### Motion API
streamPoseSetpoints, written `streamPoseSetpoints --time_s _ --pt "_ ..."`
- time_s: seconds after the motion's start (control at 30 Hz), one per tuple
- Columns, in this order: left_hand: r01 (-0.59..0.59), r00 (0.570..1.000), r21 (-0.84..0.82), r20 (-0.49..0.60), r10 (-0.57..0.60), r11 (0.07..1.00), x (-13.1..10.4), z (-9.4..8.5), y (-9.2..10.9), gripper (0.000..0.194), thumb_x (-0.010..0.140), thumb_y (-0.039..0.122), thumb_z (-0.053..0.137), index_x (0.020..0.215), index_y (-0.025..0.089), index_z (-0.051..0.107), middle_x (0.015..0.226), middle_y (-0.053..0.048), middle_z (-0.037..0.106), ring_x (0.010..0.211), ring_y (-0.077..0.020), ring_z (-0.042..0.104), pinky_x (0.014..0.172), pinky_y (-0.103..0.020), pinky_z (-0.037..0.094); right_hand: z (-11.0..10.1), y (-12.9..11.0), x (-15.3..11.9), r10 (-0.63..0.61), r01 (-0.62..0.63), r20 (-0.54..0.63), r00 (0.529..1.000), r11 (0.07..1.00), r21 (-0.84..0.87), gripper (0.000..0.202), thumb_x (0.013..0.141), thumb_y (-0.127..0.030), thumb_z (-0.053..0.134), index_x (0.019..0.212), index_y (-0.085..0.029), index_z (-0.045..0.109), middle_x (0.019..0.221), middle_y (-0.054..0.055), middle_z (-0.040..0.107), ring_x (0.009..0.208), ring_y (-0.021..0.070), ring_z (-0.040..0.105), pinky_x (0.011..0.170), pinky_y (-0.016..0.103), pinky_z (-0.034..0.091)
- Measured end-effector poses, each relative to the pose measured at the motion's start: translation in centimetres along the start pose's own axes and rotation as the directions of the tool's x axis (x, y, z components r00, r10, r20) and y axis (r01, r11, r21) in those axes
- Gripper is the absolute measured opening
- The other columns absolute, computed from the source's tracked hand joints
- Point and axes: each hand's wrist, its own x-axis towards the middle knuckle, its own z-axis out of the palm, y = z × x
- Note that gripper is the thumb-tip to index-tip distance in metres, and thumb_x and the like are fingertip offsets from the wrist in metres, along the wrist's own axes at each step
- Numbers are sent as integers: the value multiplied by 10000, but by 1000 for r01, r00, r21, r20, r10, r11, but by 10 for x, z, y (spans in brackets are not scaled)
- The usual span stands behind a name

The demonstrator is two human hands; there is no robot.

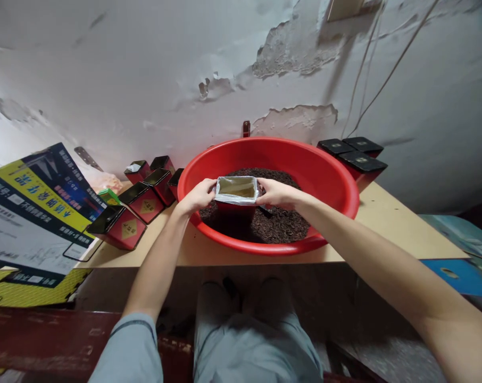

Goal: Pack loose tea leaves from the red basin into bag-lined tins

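A red tea tin [236, 214] stands or is held in a large red basin [331, 183], its mouth facing up. A silvery liner bag [237, 200] is folded out over the tin's rim, and its inside looks pale. My left hand [201, 196] grips the left side of the rim and liner. On the right side, my right hand [276, 193] pinches the rim and liner. Dark loose tea leaves [283, 226] cover the basin's bottom around the tin. Partly hidden by the tin, a dark object [265, 211] lies on the leaves near my right hand.
Several red tins [123, 227] with black tops stand left of the basin on the table [400, 223]. More tins with black lids [363, 159] stand at the right. A large printed cardboard sheet [37, 213] leans at the left. The peeling wall [145, 69] rises behind.
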Motion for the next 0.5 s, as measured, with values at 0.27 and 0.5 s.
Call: streamPoseSetpoints --time_s 0.27,0.5 --pt "28 999 -202 -31 -34 979 -17 35 -12 885 822 73 551 1665 255 356 1588 -194 384 726 -115 639 548 -253 606 11 39 10 -223 221 -26 975 973 -63 1075 563 -118 708 1590 -232 410 1223 73 662 1085 268 635 979 419 566" --pt "59 976 -376 215 25 925 -2 1 -26 1142 690 213 822 1700 278 295 1624 -192 478 1233 -299 691 974 -407 620 -24 36 7 -43 -5 218 975 977 215 905 627 -201 871 1468 -287 549 1152 50 664 939 210 700 781 329 642"
